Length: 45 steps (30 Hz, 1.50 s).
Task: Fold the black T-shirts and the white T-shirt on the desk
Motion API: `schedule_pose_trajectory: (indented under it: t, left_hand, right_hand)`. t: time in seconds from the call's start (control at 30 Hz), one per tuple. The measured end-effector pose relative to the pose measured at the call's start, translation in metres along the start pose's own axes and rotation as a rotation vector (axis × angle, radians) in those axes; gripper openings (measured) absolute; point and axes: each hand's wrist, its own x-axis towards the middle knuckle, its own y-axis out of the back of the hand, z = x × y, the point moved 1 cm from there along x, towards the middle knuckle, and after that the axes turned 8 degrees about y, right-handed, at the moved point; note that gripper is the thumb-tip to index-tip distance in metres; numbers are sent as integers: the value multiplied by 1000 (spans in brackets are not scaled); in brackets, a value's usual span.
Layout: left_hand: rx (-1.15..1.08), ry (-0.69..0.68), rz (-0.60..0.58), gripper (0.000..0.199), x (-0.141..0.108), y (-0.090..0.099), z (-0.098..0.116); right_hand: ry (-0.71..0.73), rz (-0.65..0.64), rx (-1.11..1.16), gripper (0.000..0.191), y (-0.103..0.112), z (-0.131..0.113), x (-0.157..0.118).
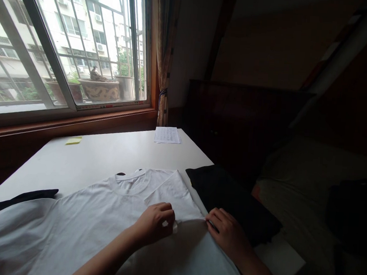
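Observation:
A white T-shirt (99, 215) lies spread on the white table (120, 147), its round collar toward the window. Its right sleeve is folded inward over the body. My left hand (159, 219) is closed in a pinch on the shirt's fabric near the middle, with a bit of cloth showing by the fingertips. Over at the shirt's right edge, my right hand (224, 230) pinches the fabric between thumb and fingers. Black folded cloth (229, 195) lies just beyond my right hand. Another black piece (25, 197) shows from behind the shirt's left sleeve.
Printed papers (167, 135) lie at the table's far edge, and a yellow sticky note (73, 140) is at the far left. Behind stands a barred window (83, 42) with potted plants and a tied curtain (165, 69). A dim bed-like surface (302, 192) is at right.

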Motion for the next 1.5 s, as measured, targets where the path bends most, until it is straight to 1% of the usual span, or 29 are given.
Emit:
schedule_pose_trajectory:
  t: [0.17,0.37,0.47,0.57,0.63,0.73,0.77,0.83,0.9,0.97,1.03,1.1,1.2,1.3,1.4,1.5]
  left_hand:
    - [15,-49,46,10,2,5,4]
    - [-7,-72,7,8,4,3,12]
    - [13,-100,-27,8,4,3,17]
    - [62,-174,-98,5,2,5,21]
    - [73,-201,-140,5,0,7,23]
    - [58,-199,-166,8,0,10,21]
    - [61,-182,-158,9,1,10,19]
    - [97,-102,-101,8,5,9,8]
    - [171,33,2,15,12,8,-9]
    - [249,186,97,27,20,8,-30]
    - [309,315,129,37,27,10,-51]
    - [327,392,135,39,32,12,-67]
    - [242,436,122,46,35,14,-80]
    - [150,470,82,55,37,13,-85]
    - [137,480,68,56,38,11,-85]
    - [98,483,86,53,38,10,-83]
  right_hand:
    - [23,-2,-20,18,2,2,0]
    - [7,-9,-6,18,3,4,-1]
    - [6,-6,9,17,6,-3,1]
    - [53,-14,42,23,9,-16,6]
    - [108,-50,72,25,11,-24,10]
    - [166,-112,109,20,11,-31,14]
    - [173,-121,115,19,10,-32,15]
    - [174,-121,119,18,9,-32,15]
    - [177,-106,119,18,8,-31,13]
    - [179,-95,126,18,7,-29,12]
    - [170,-105,141,18,8,-29,11]
    - [155,-141,165,18,10,-29,12]
    - [138,-198,210,16,17,-28,20]
    - [119,-182,242,17,17,-22,38]
    - [61,-130,211,30,0,-12,66]
    - [-24,-159,118,42,-31,-2,102]
